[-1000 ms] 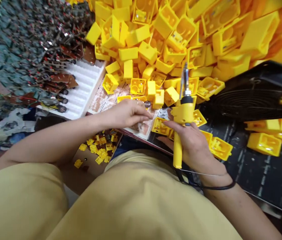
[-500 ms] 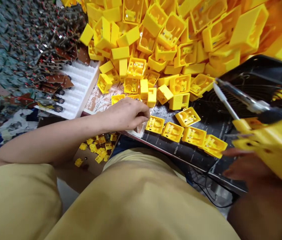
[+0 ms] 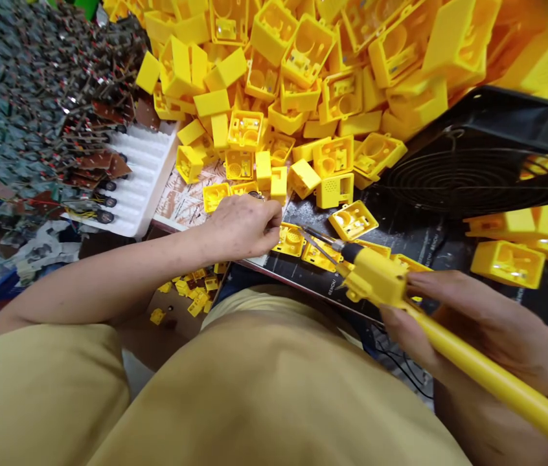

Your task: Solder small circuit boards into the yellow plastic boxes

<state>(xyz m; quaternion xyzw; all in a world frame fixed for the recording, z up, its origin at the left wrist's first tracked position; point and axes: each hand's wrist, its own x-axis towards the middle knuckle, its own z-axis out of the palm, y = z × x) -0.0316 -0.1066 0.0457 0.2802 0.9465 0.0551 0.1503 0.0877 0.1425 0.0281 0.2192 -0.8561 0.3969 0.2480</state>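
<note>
My right hand (image 3: 468, 330) is closed round a yellow soldering tool (image 3: 381, 275) with a metal tip and a thin tube. Its tip reaches over a row of yellow cases lying open side up along the bench edge. At the left end of that row, beside the first case (image 3: 289, 238), rests my left hand (image 3: 247, 223) with curled fingers; what they hold, if anything, is hidden. Just above the row lies a tilted yellow case (image 3: 353, 221).
Yellow cases (image 3: 308, 48) are heaped at the back. A black fan (image 3: 478, 155) stands at right, near more cases (image 3: 507, 262). At left are a white foam tray (image 3: 150, 168) and piled circuit parts (image 3: 50, 84). Small yellow pieces (image 3: 196, 294) lie below.
My right hand has swung left with the soldering tool, from the right side to over the row. My left hand stays by the row's left end. The view has shifted slightly.
</note>
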